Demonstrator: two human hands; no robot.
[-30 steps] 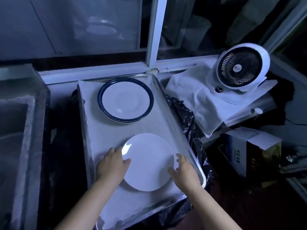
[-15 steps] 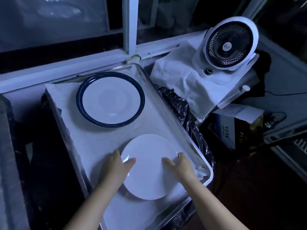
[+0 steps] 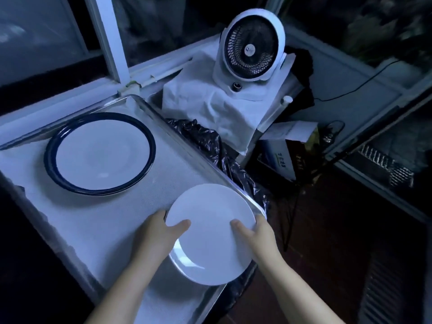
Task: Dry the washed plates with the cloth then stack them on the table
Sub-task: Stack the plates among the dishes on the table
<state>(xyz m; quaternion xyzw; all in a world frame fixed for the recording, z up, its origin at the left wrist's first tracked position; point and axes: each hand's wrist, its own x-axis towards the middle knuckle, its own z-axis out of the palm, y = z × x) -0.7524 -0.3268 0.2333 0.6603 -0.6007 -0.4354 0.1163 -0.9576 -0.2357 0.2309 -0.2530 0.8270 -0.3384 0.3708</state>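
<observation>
My left hand (image 3: 156, 232) and right hand (image 3: 254, 235) grip opposite rims of the white plate (image 3: 210, 232); I should hold it level, thumbs firm, as a wet rim may slip.

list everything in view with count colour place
white plate: one, plain white, held over tray's near right corner
blue-rimmed plates: stack, count unclear, white with dark blue rims, tray's far left
tray: one, silver, pale liner, under window
fan: one, white, black grille, on the cloth at right
cloth: one, white, draped under the fan
bag: one, black plastic, along tray's right side
box: one, pale, floor beyond bag
left hand: one, grips plate's left edge
right hand: one, grips plate's right edge
</observation>
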